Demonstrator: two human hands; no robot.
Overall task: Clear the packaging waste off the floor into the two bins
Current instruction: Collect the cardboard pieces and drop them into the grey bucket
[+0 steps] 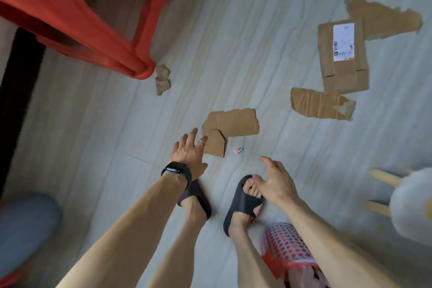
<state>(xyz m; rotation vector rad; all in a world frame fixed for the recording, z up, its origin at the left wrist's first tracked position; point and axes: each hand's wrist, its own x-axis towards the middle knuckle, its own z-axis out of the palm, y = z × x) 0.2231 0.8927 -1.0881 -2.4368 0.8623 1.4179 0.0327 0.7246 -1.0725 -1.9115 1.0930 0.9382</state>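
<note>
Your forearms reach down past your black sandals (243, 201), and both hands are empty. Your left hand (189, 154) has its fingers straight and spread, with the tips at the left edge of the folded cardboard (233, 124), which lies on the floor (257, 30) just ahead of your feet. I cannot tell whether they touch it yet. Your right hand (277, 182) hangs over your right foot, fingers loosely apart.

Flat card on a smooth floor is hard to lift. I would slide your fingertips under the doubled-over flap and set your thumb on top, pinching both layers so it does not unfold. Your right hand is near enough to take the tiny wrapper scrap (238, 150) in the same stoop.

The red bin (77, 18), as I take it to be, is glossy moulded plastic with a rolled rim, and it looms close at your upper left. The pink mesh basket (284, 244) sits under your right forearm, a perforated plastic lattice. Well apart to the right lies a flattened box (346, 72) of matt brown card with a white label. A ragged torn sheet (383, 18) lies at its far end and a ribbed strip (315, 105) at its near end. A crumpled brown scrap (162, 79) lies just beside the red bin's rim.
</note>
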